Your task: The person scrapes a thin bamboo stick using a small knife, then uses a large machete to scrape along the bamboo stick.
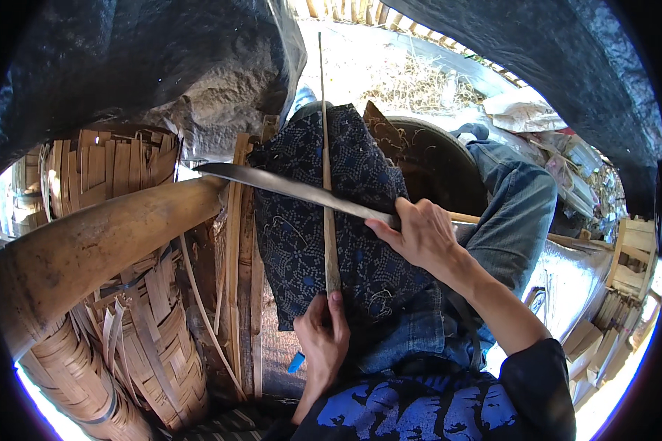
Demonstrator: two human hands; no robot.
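Your narrow bamboo strip [330,246] lies lengthwise over the dark patterned cloth [290,242] spread on your lap, its thin tip reaching past the cloth's far edge and its thicker end just inside the near edge. The long knife [290,184] crosses the strip above the middle of the cloth, with its dark tip beyond the cloth's left edge; you cannot tell from this view whether its edge bites into the bamboo.

Of your hands, the left hand [324,334], at the cloth's near edge, has thumb and fingers closed in a pinch on the strip's thick end. Your right hand [423,234], over the cloth's right edge, is wrapped around the knife's mostly hidden handle, with the thumb stretched toward the base of the blade.

Right of the cloth is your bent knee in blue jeans [518,195]; beyond the cloth's far right side sits a dark round-rimmed object [449,169]. Left of the cloth stand upright bamboo slats [237,294], then a thick bamboo pole [110,246] slanting in front of woven bamboo baskets [151,345]. Nearer you than the cloth is your black shirt with its blue print [419,408]. Dark plastic sheeting [221,55] hangs beyond the cloth's far left side.
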